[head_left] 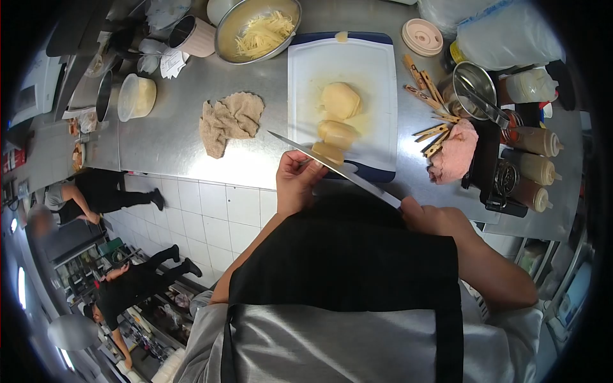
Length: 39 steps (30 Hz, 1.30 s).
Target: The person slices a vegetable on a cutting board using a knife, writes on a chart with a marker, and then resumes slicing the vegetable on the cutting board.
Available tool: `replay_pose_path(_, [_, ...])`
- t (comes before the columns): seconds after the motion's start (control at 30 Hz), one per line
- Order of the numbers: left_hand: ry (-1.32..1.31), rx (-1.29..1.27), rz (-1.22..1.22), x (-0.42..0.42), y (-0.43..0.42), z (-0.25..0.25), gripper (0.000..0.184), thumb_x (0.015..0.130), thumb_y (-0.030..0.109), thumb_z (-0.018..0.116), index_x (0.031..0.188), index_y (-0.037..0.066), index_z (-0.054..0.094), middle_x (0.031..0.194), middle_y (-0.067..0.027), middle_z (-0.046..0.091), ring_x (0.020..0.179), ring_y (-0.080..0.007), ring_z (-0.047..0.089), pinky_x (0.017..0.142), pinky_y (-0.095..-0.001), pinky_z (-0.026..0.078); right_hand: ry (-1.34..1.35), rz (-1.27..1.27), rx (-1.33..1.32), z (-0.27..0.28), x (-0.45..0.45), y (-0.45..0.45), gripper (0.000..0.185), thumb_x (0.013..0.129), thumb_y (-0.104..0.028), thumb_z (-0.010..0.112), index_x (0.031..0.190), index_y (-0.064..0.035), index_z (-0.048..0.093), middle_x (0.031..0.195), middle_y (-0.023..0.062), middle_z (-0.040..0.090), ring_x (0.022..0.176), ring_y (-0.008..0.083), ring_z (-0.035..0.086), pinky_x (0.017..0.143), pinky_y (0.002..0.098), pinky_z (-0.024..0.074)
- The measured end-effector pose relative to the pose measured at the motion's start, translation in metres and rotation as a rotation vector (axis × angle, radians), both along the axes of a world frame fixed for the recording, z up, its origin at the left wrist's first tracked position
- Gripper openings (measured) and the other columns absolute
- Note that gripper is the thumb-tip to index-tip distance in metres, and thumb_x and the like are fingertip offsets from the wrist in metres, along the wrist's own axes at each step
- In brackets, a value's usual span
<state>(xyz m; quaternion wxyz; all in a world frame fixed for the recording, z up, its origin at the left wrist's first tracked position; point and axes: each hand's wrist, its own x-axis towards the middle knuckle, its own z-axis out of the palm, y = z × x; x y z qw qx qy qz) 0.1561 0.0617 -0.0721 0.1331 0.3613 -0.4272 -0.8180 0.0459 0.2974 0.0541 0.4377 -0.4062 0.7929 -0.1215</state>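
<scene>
My right hand [431, 217] grips the handle of a long kitchen knife [361, 180]. Its blade slants up and left across the near end of a white cutting board [377, 83] with dark blue ends. My left hand [297, 182] is closed, thumb and fingers drawn together at the blade; what they pinch is hidden. Just beyond the blade lies a pale yellow piece [327, 153], which looks like peeled potato. Behind it on the board are another piece [337, 133] and a pile of round slices [341, 101].
A steel bowl [223, 38] of pale strips stands at the back. A tan cloth [233, 120] lies left of the board. Clothespins [424, 92], a pink cloth [456, 150], a steel pot [488, 80] and sauce bottles [536, 140] crowd the right. Two people are at left.
</scene>
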Motion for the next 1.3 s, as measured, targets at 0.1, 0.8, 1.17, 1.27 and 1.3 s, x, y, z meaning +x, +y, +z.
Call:
replay_pose_path(0.1, [0.007, 0.007, 0.001, 0.0, 0.0, -0.002, 0.028, 0.08, -0.003, 0.067, 0.098, 0.005, 0.048, 0.095, -0.0094, 0.062, 0.085, -0.0192, 0.064, 0.076, -0.0329, 0.056, -0.005, -0.004, 0.0, 0.006, -0.001, 0.0, 0.028, 0.084, -0.023, 0.051, 0.104, -0.0052, 0.044, 0.076, 0.0172, 0.062, 0.074, 0.0377, 0.063, 0.059, 0.044, 0.0478])
replay_pose_path(0.8, [0.012, 0.025, 0.018, -0.001, -0.001, -0.001, 0.028, 0.079, -0.001, 0.069, 0.097, 0.006, 0.049, 0.098, -0.0103, 0.062, 0.085, -0.0185, 0.064, 0.076, -0.0334, 0.055, -0.051, 0.042, 0.089, -0.009, -0.005, -0.023, 0.034, 0.082, -0.029, 0.054, 0.103, -0.0061, 0.04, 0.078, 0.0167, 0.062, 0.077, 0.0376, 0.063, 0.062, 0.0457, 0.0477])
replay_pose_path(1.17, [-0.043, -0.053, -0.024, -0.003, 0.003, 0.002, 0.025, 0.081, 0.003, 0.069, 0.099, 0.003, 0.052, 0.098, -0.0106, 0.063, 0.087, -0.017, 0.063, 0.076, -0.0303, 0.055, 0.032, 0.057, 0.072, -0.045, -0.013, -0.049, 0.033, 0.084, -0.021, 0.051, 0.11, -0.0024, 0.042, 0.082, 0.019, 0.064, 0.08, 0.0377, 0.064, 0.064, 0.0462, 0.0483])
replay_pose_path(1.27, [-0.075, -0.07, -0.038, -0.004, 0.002, 0.002, 0.021, 0.084, 0.002, 0.066, 0.1, 0.003, 0.052, 0.101, -0.0107, 0.061, 0.089, -0.0186, 0.062, 0.076, -0.0314, 0.056, 0.067, 0.054, 0.03, -0.06, -0.017, -0.05, 0.031, 0.086, -0.017, 0.048, 0.114, -0.004, 0.043, 0.084, 0.0198, 0.064, 0.081, 0.0374, 0.064, 0.066, 0.046, 0.0484])
replay_pose_path(1.3, [-0.081, -0.072, -0.04, -0.005, 0.001, 0.001, 0.022, 0.083, 0.002, 0.066, 0.1, 0.003, 0.051, 0.101, -0.0109, 0.06, 0.089, -0.0186, 0.062, 0.076, -0.0311, 0.056, 0.069, 0.05, 0.043, -0.062, -0.018, -0.052, 0.031, 0.086, -0.016, 0.047, 0.115, -0.0049, 0.043, 0.084, 0.02, 0.064, 0.081, 0.0373, 0.064, 0.066, 0.0459, 0.0485])
